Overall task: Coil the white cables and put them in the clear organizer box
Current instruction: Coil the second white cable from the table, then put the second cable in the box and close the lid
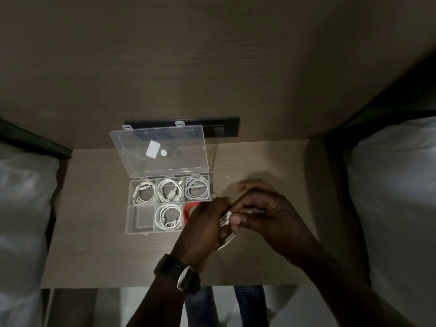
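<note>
Nearly done, far as I can tell: the clear organizer box (169, 204) sits open on the table (99, 256), lid propped up at the back, w/ four compartments already holding coiled white cables, three across the back row plus the front middle. Front right has a red coil (188, 208); front left looks empty. I've got one more white cable (226, 223) bunched between both hands just right of the box, left hand (205, 223) closed round the loops, right hand (262, 215) pinching them at the top. Left to do, I'd judge: finish this coil, drop it in the free slot.
</note>
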Available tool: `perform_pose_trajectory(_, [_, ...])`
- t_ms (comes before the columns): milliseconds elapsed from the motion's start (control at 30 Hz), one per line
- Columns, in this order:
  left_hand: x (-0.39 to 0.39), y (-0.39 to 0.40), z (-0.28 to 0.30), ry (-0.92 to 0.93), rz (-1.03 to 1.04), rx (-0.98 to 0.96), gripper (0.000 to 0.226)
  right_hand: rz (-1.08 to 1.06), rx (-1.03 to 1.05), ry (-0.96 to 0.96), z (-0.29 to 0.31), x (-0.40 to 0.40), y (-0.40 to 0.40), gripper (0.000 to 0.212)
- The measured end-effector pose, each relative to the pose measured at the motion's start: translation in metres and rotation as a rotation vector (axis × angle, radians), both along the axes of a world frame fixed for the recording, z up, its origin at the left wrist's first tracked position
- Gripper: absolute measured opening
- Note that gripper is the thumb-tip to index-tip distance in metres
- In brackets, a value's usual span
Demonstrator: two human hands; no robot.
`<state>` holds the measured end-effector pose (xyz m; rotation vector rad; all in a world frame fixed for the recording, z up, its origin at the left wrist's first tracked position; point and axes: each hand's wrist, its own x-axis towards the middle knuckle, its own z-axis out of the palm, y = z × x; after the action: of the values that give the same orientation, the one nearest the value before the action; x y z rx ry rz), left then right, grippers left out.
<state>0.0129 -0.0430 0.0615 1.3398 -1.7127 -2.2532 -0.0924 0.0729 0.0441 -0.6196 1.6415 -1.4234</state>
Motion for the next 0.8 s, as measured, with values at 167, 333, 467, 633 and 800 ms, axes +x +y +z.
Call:
perform_pose_trajectory(167, [0.033,-0.006,-0.011,-0.160,0.025,-0.099,0.044,0.085,-0.018,-0.287,-0.014,0.031,-0.012,0.006])
perform_pose_trajectory(333, [0.059,-0.009,-0.031,-0.229,0.247,-0.381,0.058,0.102,0.024,-0.293,-0.033,0.055,-0.051,0.014])
perform_pose_trajectory(467, [0.073,-0.028,-0.042,-0.304,0.363,-0.593,0.065,0.190,0.065,-0.200,-0.038,0.068,-0.089,0.017])
perform_pose_trajectory(633, [0.085,-0.065,-0.055,-0.242,0.637,-0.428,0.049,0.136,0.078,-0.085,-0.036,0.087,-0.138,0.023])
perform_pose_trajectory(800, [0.119,-0.104,-0.080,-0.105,0.590,-0.456,0.019,-0.006,0.138,0.032,-0.050,0.097,-0.176,0.023])
